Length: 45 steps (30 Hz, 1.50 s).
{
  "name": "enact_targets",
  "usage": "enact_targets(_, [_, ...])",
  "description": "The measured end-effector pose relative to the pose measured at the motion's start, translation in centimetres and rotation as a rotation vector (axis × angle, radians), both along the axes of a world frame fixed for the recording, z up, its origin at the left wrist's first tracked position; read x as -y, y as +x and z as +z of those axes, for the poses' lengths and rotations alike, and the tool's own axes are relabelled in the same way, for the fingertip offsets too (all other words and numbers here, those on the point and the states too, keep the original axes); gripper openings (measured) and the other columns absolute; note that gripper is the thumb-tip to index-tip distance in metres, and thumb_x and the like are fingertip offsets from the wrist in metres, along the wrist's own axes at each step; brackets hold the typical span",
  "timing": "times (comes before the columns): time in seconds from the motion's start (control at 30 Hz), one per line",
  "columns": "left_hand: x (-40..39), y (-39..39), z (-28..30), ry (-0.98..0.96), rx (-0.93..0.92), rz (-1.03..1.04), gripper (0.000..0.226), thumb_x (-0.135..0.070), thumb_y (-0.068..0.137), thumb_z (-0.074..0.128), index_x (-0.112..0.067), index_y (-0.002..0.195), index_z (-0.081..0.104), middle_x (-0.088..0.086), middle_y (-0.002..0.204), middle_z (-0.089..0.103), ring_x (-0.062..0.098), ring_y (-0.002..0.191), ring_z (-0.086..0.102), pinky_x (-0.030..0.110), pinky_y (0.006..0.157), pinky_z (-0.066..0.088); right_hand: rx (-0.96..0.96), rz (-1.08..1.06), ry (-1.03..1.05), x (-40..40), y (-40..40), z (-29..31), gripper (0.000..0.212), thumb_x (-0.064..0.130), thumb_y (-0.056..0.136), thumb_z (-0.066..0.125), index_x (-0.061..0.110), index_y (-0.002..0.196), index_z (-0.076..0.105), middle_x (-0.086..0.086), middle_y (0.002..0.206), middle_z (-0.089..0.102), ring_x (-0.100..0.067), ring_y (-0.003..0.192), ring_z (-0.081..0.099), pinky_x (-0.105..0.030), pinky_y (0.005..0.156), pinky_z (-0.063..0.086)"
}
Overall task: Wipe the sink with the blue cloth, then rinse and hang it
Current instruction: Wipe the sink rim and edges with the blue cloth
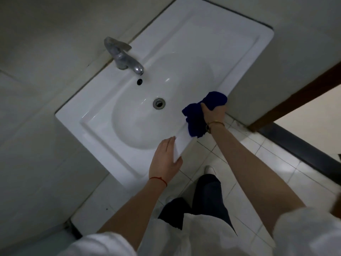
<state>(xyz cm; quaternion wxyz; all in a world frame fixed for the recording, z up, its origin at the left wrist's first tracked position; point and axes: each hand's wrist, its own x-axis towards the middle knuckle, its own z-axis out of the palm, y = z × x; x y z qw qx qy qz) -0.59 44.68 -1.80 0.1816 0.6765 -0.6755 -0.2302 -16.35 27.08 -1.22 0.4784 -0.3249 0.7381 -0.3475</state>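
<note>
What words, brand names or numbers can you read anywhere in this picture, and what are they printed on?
None can be read.
The sink shows plain white with no mark.
The tap is bare metal; any maker's stamp is too blurred to tell.
The blue cloth gripped in the right hand shows no tag or label.
The bracelet on that wrist is too small to show any engraving.
</note>
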Motion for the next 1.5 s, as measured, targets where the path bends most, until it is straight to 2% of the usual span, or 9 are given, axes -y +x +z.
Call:
enact_targets(0.17, [0.2,0.0,0.0,-0.015,-0.038,-0.010,0.069,-0.018,0.083,0.071,-0.003,0.143,0.042,0.011,0.133,0.053,0.022,0.124,0.047,0.035,0.113,0.037,0.034,-0.024,-0.052,-4.1,2.5,0.6,0.077,0.031,0.084,0.072,-0.001,0.139,0.029,-0.013,0.135,0.048,-0.026,0.120,0.051,-0.036,0.101,0.046])
enact_targets(0.33, [0.2,-0.1,0.5,0.014,-0.061,-0.006,0.058,-0.007,0.066,0.082,-0.002,0.118,0.058,0.014,0.110,0.058,0.028,0.103,0.058,0.039,0.090,0.054,0.090,0.028,-0.040,-10.2,5.0,0.7,0.074,0.027,0.086,0.070,0.000,0.138,0.025,-0.013,0.133,0.048,-0.025,0.119,0.051,-0.036,0.100,0.046])
enact_targets(0.43, [0.3,-0.1,0.4,-0.015,-0.056,-0.015,0.058,-0.009,0.068,0.081,-0.001,0.120,0.056,0.014,0.112,0.059,0.027,0.106,0.057,0.038,0.093,0.053,0.091,0.036,-0.015,-8.9,4.5,0.7,0.070,0.027,0.086,0.071,-0.002,0.133,0.028,-0.009,0.126,0.048,-0.020,0.113,0.050,-0.030,0.095,0.046])
enact_targets(0.57, [0.2,0.2,-0.2,-0.032,-0.028,-0.022,0.070,-0.020,0.081,0.071,-0.004,0.142,0.041,0.010,0.132,0.053,0.022,0.123,0.048,0.034,0.111,0.040,0.008,0.003,-0.012,-4.0,2.4,0.6,0.072,0.034,0.085,0.071,-0.004,0.131,0.031,-0.008,0.122,0.049,-0.021,0.111,0.051,-0.031,0.091,0.049])
enact_targets(0.7, [0.1,0.1,-0.1,-0.028,-0.015,-0.016,0.070,-0.029,0.087,0.065,-0.006,0.147,0.036,0.008,0.140,0.048,0.022,0.131,0.043,0.035,0.115,0.035,-0.068,-0.024,0.012,0.1,0.5,0.6,0.071,0.041,0.083,0.070,-0.003,0.129,0.038,-0.011,0.113,0.055,-0.021,0.099,0.055,-0.027,0.073,0.047])
enact_targets(0.83, [0.2,-0.3,0.2,-0.040,0.006,0.015,0.067,-0.039,0.090,0.060,-0.007,0.145,0.039,0.006,0.140,0.050,0.018,0.131,0.043,0.022,0.114,0.026,-0.091,-0.035,0.028,2.5,-0.8,1.1,0.074,0.040,0.085,0.068,-0.003,0.134,0.033,-0.015,0.127,0.052,-0.027,0.114,0.054,-0.026,0.082,0.042])
enact_targets(1.07, [2.1,-1.6,0.3,-0.078,0.003,0.045,0.065,-0.037,0.089,0.063,-0.007,0.143,0.043,0.005,0.137,0.052,0.018,0.128,0.047,0.031,0.111,0.039,-0.133,-0.033,0.069,7.1,-3.4,1.7,0.079,0.040,0.089,0.064,-0.003,0.141,0.024,-0.016,0.137,0.045,-0.027,0.125,0.047,-0.028,0.096,0.038])
enact_targets(1.33, [14.9,-8.3,-0.5,-0.111,-0.017,-0.075,0.065,-0.023,0.081,0.072,0.000,0.137,0.050,0.013,0.126,0.060,0.026,0.114,0.056,0.035,0.104,0.046,-0.153,-0.036,0.062,13.9,-7.9,1.7,0.089,0.047,0.086,0.064,-0.003,0.145,0.018,-0.017,0.141,0.044,-0.031,0.126,0.047,-0.042,0.108,0.038])
enact_targets(1.5, [22.1,-13.5,-1.0,-0.180,-0.046,-0.076,0.068,-0.014,0.077,0.077,0.003,0.137,0.049,0.017,0.127,0.061,0.026,0.117,0.056,0.034,0.107,0.044,-0.187,-0.013,0.098,19.8,-11.9,1.9,0.089,0.047,0.089,0.060,-0.004,0.146,0.014,-0.019,0.148,0.034,-0.031,0.132,0.041,-0.036,0.111,0.033])
